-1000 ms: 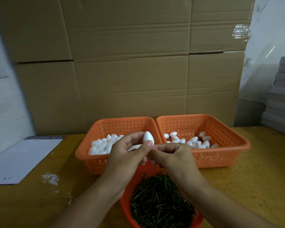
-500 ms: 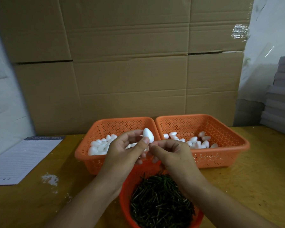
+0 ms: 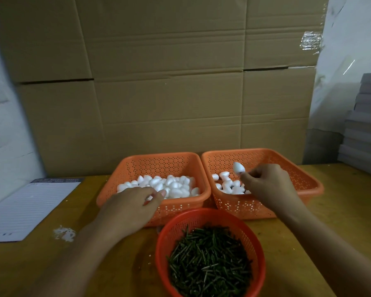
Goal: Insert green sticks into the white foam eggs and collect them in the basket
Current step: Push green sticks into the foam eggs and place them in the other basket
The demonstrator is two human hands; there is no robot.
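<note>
Two orange rectangular baskets stand side by side. The left basket holds a heap of plain white foam eggs. My left hand reaches over its front rim, fingers loosely curled among the eggs, holding nothing I can see. My right hand hovers over the right basket and pinches one foam egg from below; its stick is hidden by my fingers. Several more eggs lie in that basket. A round red basket full of green sticks sits nearest to me.
A lined paper pad lies on the wooden table at the left, with white foam crumbs beside it. Stacked cardboard boxes form a wall behind the baskets. Grey stacked sheets rise at the right edge.
My hands were together above the stick basket, working one egg. They have separated: the right hand carried the egg over the right basket, the left hand dropped to the left basket's eggs.
</note>
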